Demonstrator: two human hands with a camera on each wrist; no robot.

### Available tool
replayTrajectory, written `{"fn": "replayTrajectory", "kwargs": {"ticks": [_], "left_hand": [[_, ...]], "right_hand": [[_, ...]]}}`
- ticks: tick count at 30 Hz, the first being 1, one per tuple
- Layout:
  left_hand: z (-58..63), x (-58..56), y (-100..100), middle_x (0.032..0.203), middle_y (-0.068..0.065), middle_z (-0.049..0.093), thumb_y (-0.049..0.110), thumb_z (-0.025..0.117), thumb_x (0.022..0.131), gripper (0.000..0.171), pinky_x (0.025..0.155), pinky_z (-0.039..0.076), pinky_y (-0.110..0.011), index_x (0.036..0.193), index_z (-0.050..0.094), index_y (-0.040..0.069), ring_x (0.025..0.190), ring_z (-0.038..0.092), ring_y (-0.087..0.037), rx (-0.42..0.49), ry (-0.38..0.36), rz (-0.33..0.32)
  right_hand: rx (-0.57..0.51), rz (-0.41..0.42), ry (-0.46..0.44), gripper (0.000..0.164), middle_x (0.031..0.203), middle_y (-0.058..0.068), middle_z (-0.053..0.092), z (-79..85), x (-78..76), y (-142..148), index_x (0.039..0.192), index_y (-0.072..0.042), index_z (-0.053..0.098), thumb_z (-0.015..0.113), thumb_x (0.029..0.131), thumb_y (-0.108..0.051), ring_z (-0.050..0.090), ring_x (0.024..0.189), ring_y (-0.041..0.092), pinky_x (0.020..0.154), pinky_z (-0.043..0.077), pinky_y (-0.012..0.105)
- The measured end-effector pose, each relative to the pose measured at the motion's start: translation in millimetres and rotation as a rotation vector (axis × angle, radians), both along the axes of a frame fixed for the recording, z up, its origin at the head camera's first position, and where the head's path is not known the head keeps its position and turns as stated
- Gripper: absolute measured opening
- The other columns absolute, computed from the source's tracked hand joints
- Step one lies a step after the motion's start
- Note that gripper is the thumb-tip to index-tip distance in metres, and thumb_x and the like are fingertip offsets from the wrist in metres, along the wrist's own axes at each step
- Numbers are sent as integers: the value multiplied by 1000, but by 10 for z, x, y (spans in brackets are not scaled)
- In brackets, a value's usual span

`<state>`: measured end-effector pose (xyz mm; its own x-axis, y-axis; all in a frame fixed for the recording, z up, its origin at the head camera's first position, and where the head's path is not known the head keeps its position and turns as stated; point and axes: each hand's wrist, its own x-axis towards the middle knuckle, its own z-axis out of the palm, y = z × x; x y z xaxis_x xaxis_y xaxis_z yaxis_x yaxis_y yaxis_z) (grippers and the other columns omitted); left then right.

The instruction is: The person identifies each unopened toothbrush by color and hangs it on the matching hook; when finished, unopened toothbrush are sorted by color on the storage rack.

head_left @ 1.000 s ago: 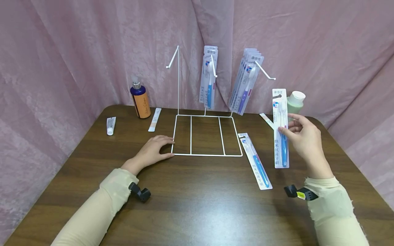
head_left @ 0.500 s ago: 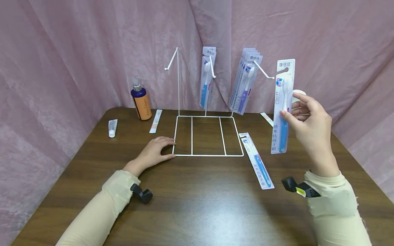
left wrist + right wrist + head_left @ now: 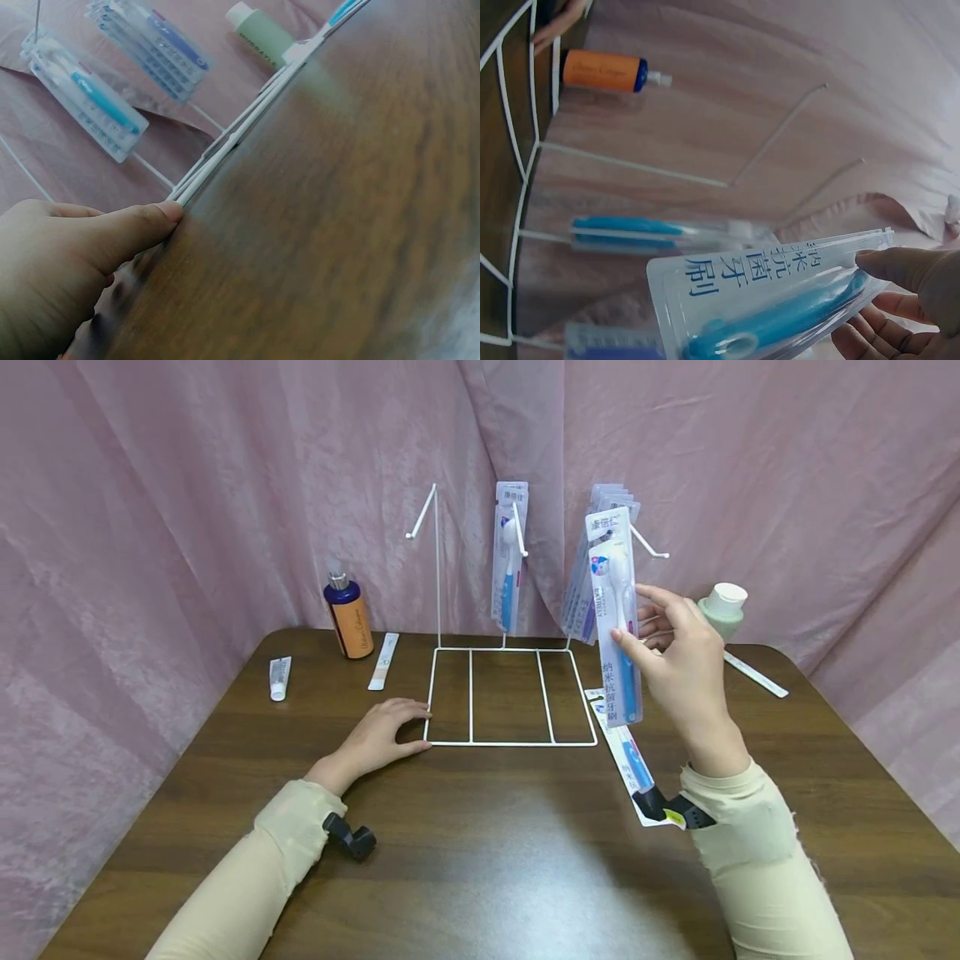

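Observation:
My right hand holds a packaged blue toothbrush upright by its edge, thumb in front and fingers behind. In the head view this pack overlaps the purple toothbrush packs on the right hook of a white wire display rack. Blue toothbrush packs hang from the middle hook; the left hook is bare. My left hand grips the rack's base at the front left corner, its thumb on the wire. Another blue toothbrush pack lies on the table, partly hidden by my right wrist's camera.
An orange-labelled blue bottle and a small white tube stand at the left. A slim sachet lies by the bottle. At the back right are a green bottle and another slim sachet. A pink curtain hangs behind.
My right hand has lifted the toothbrush pack off to the right, then carried it left to in front of the right hook. The left hand keeps its place at the rack.

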<state>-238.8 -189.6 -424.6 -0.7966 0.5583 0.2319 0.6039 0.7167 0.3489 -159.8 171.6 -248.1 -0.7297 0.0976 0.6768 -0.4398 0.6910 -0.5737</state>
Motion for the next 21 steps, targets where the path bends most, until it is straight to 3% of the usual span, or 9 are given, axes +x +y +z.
{"fn": "replayTrajectory", "kwargs": {"ticks": [9,16,21], "left_hand": [[-15,6,-4,138,-8,57,41,71,85,52,112,33,-54,126,62,12,133,46,-32,0,-11,8],[-25,-1,11,137,-8,58,41,71,84,50,111,34,-54,124,63,11,132,46,-31,-3,-12,15],[-18,0,1,137,-7,58,41,71,85,50,111,33,-54,124,64,11,132,47,-31,-1,-7,16]], "right_hand": [[32,44,-4,50,97,20,62,-101,-184,-300,125,1,60,77,79,-5,65,82,30,67,39,-3],[30,50,-21,51,98,19,62,-140,-244,-421,126,0,59,78,79,-5,64,84,29,67,41,0],[42,58,-10,51,98,17,62,-161,-294,-513,125,0,60,79,78,-7,64,84,26,69,53,22]]}}
